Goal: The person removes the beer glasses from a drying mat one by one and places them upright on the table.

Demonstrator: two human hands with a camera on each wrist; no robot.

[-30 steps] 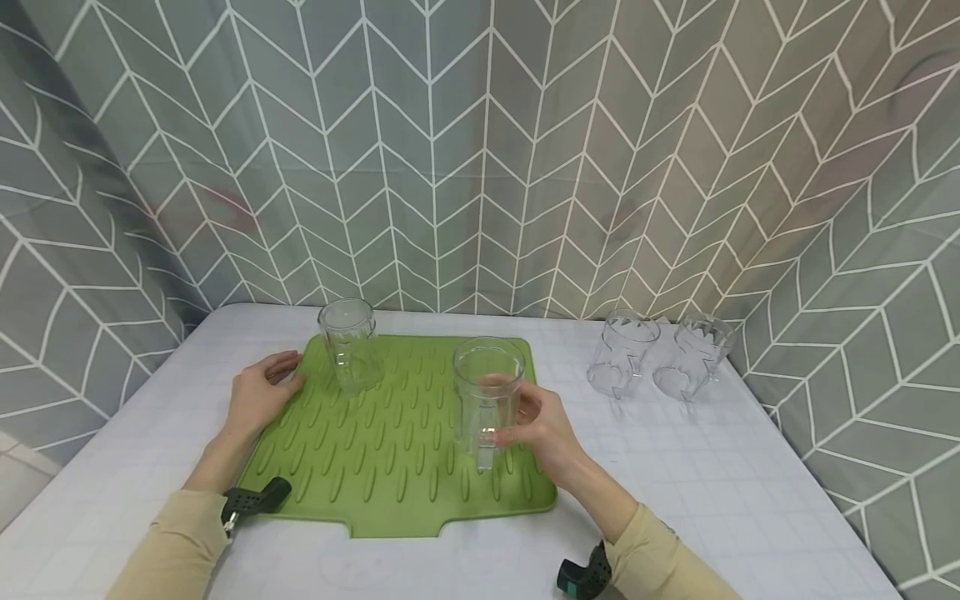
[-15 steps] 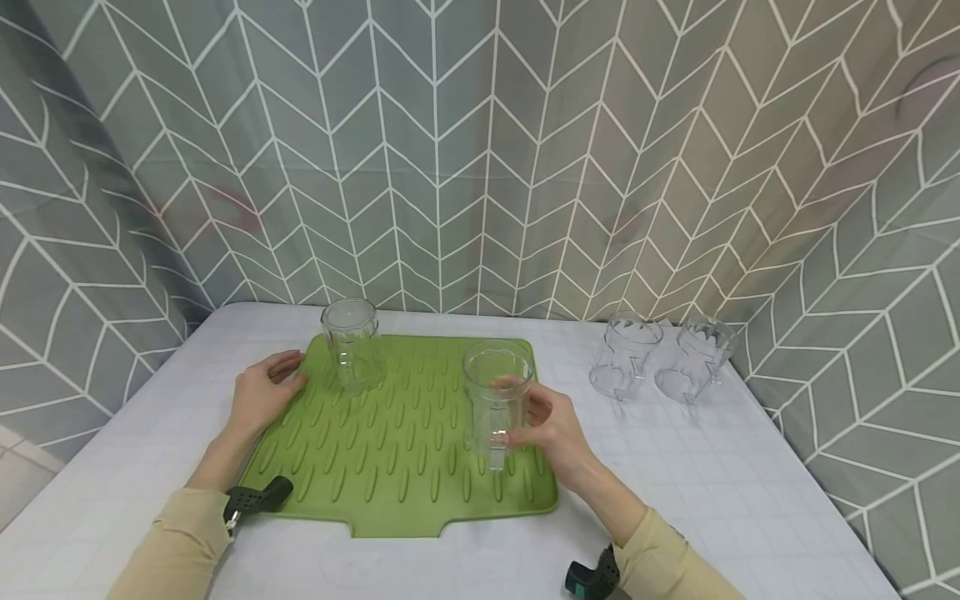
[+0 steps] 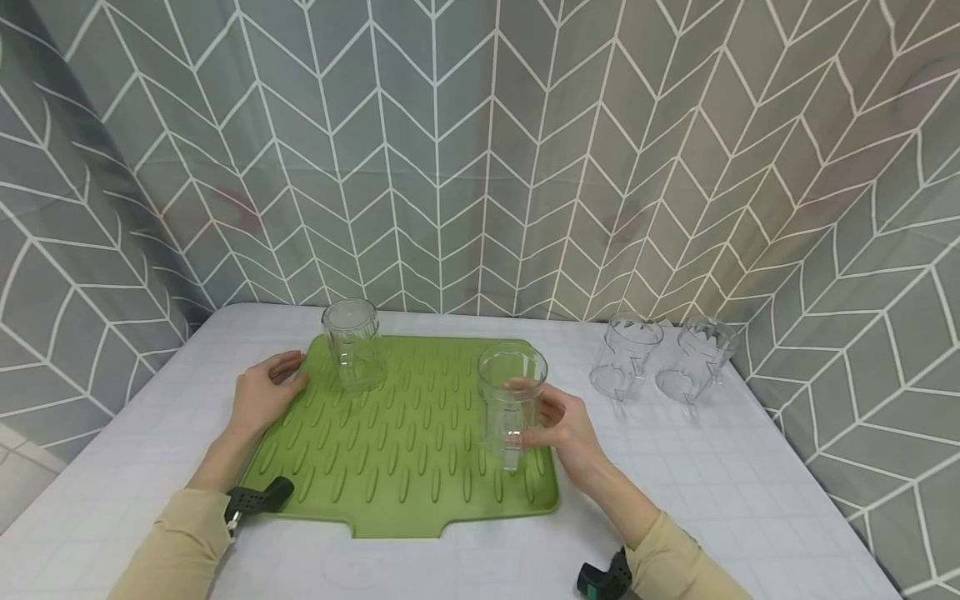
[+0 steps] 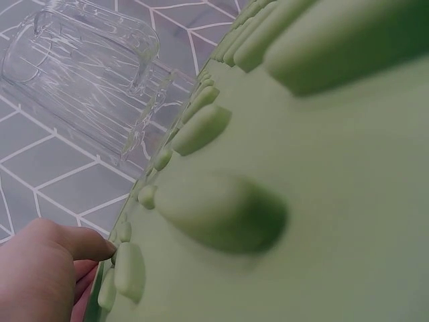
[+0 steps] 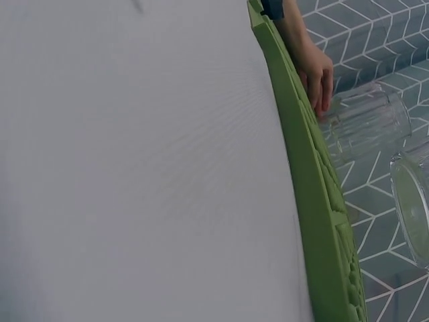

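My right hand (image 3: 566, 429) grips a clear glass mug (image 3: 512, 375) at its side and handle, upright over the right part of a green ribbed mat (image 3: 397, 521). In the right wrist view this mug (image 5: 412, 201) is cut off by the frame edge, its base apart from the mat; the right hand is out of that view. A second clear mug (image 3: 352, 346) stands upright at the mat's far left. My left hand (image 3: 264, 393) rests at the mat's left edge, fingers loosely bent; in the left wrist view its thumb (image 4: 90, 243) touches that edge.
Two more clear mugs, one nearer (image 3: 624, 357) and one further right (image 3: 693, 360), stand side by side on the white tablecloth (image 3: 720, 483) at the back right. A grey chevron curtain (image 3: 450, 167) closes off the back and both sides.
My right hand has moved a little to the right with the mug in it. The left hand, the mat and the other mugs have stayed in place.
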